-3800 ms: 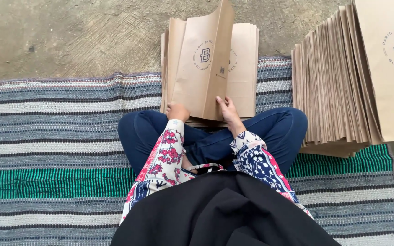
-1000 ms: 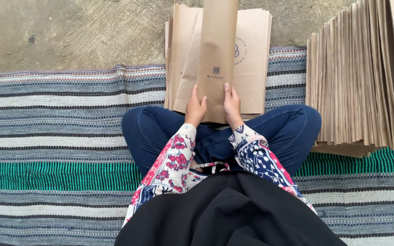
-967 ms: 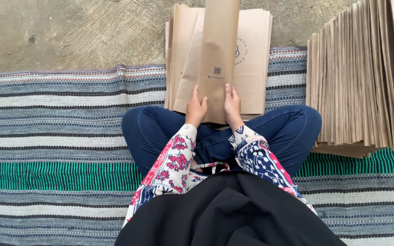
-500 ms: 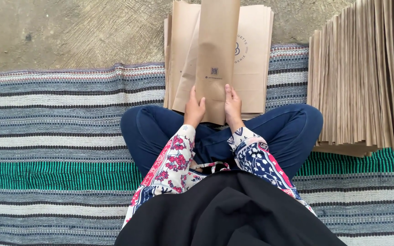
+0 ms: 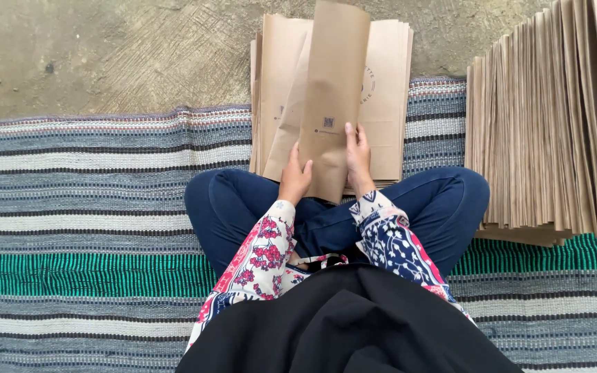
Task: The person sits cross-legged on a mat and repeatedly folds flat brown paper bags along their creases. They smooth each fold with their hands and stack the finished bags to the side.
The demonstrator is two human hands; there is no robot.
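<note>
- Head view, centre of the frame: the left hand [image 5: 294, 176] grips the lower left edge of a folded brown paper bag [image 5: 329, 97], thumb laid over its face, fingers wrapped behind.
- The right hand [image 5: 358, 155] clasps the bag's lower right edge, fingers flat on the paper. So both hands are closed on the one bag, held up and tilted away toward the top of the frame.
- Just behind it, upper centre, lies a flat pile of paper bags [image 5: 388, 103], half on the striped woven mat [image 5: 84, 207], half on the concrete floor [image 5: 105, 55].
- At the right edge, a tall stack of folded bags [image 5: 540, 131] stands on edge, leaning beside the person's knee [image 5: 461, 197].
- Risk, as I judge it: only the bottom end is held, so the long upper part could flop or crease.
- Another: a nudge from that knee could topple the leaning stack across the mat.
- Set down carelessly, the bag might skew the flat pile.
</note>
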